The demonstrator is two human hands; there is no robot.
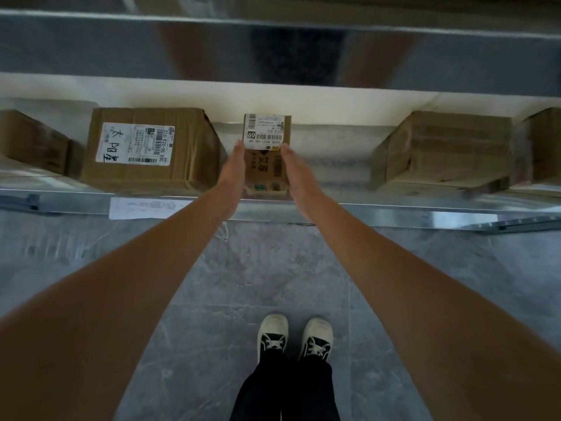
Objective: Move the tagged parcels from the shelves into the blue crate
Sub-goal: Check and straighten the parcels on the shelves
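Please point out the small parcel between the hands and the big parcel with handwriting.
small parcel (264, 165): head view, brown top face.
big parcel (182, 147): head view, bare cardboard top.

The small parcel (266, 153) is brown cardboard with a white label printed in black barcodes and a 69. The larger box (151, 148) is brown too, its white label handwritten in black. Grey marbled floor (267, 268); silver metal shelf (394, 208); white-and-black shoes (294, 335).

Small parcel (266, 147) at centre of the shelf (349, 208), left hand (233, 171) and right hand (296, 174) flanking it, large box (151, 148) left, another box (443, 150) right, shoes (294, 335) on floor (273, 262) at lower centre.
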